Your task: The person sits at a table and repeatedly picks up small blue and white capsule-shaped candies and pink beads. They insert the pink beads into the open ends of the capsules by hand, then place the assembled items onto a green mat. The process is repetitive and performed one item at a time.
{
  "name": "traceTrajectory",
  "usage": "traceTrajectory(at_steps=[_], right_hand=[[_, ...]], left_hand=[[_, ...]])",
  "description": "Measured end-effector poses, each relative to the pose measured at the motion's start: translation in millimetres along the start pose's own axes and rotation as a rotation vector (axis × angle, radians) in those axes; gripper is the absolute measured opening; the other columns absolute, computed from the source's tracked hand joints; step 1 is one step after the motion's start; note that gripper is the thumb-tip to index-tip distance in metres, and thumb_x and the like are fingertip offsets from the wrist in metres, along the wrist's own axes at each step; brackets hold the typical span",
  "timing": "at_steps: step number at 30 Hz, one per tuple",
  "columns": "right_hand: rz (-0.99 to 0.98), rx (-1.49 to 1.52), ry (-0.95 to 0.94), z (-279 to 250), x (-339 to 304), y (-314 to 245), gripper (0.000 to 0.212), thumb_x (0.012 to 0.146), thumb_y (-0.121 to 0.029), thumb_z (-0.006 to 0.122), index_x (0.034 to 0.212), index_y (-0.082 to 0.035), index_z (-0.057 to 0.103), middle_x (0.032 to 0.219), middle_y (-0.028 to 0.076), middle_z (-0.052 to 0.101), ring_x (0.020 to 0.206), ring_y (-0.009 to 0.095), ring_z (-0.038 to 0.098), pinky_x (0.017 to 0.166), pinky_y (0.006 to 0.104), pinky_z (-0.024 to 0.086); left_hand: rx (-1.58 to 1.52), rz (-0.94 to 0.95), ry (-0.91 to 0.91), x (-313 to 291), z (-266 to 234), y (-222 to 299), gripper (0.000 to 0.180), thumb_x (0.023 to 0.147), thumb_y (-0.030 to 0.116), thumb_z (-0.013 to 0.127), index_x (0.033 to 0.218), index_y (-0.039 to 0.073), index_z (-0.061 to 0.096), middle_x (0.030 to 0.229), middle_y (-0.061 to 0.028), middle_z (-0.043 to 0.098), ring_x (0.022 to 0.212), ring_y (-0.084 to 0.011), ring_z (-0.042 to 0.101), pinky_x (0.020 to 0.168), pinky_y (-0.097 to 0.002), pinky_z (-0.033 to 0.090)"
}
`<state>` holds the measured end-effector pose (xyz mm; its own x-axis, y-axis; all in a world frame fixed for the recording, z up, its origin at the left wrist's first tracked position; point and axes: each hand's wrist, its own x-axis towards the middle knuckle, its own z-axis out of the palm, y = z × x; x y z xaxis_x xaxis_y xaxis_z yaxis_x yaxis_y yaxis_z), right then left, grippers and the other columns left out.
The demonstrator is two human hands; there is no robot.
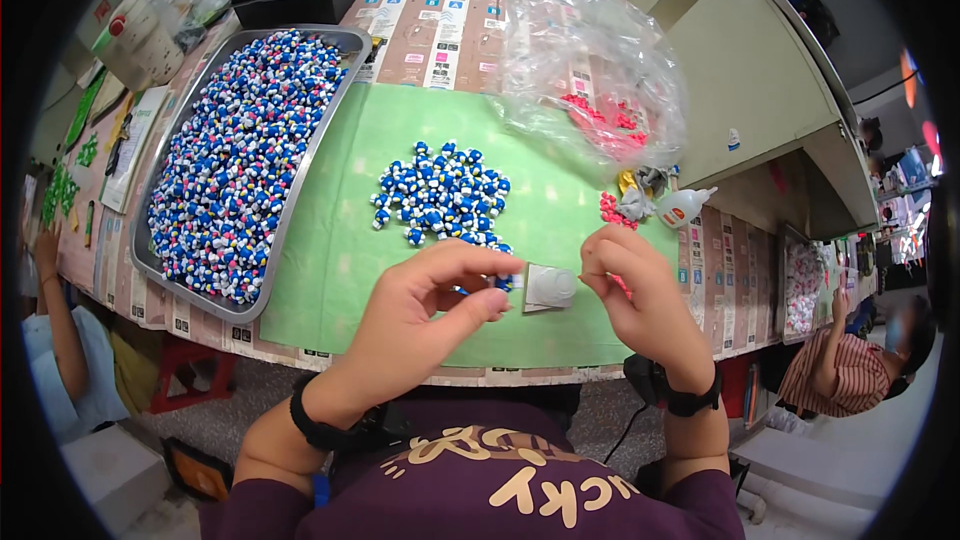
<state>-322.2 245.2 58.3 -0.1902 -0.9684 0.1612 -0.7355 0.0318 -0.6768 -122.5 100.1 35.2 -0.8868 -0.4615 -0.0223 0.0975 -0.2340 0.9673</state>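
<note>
My left hand (425,305) is curled over the near part of the green sheet, holding a small blue-and-white figure (506,282) between thumb and fingertips. To its right, my right hand (640,290) has thumb and forefinger pinched together; what sits in the pinch is too small to make out. A bit of red shows beside its fingers. Between both hands lies a small pale block (549,287) with a rounded translucent lump on top. Just beyond my left hand is a loose heap of blue-and-white figures (440,190). Small red pieces (615,210) lie beyond my right hand.
A metal tray (275,275) full of small figures stands left. A clear plastic bag (590,70) with red pieces lies at the back. A white squeeze bottle (685,207) rests near a grey cabinet (740,70) on the right. Other people sit at both sides.
</note>
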Motion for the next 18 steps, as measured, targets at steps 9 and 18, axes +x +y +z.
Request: traceTrajectory(at_steps=[9,18], right_hand=[[0.045,-0.12,-0.089,9,10,0,0.02,0.067,0.012,0.051,0.077,-0.004,0.046,0.077,0.008,0.049,0.076,0.029,0.051,0.071,0.0384,0.036],[0.057,0.287,0.057,2,8,-25,0.019,0.078,0.012,0.057,0.077,-0.003,0.047,0.083,0.007,0.05,0.078,0.02,0.052,0.074,0.0307,0.043]], left_hand=[[-0.151,-0.047,0.07,-6,-18,1,0.024,0.088,-0.006,0.064,0.112,-0.005,0.063,0.11,-0.0103,0.065,0.103,-0.0166,0.064,0.09,-0.0296,0.055],[-0.231,0.049,0.079,0,-8,-4,0.023,0.084,-0.009,0.068,0.106,-0.003,0.062,0.106,-0.0096,0.064,0.1,-0.0157,0.064,0.089,-0.0283,0.055]])
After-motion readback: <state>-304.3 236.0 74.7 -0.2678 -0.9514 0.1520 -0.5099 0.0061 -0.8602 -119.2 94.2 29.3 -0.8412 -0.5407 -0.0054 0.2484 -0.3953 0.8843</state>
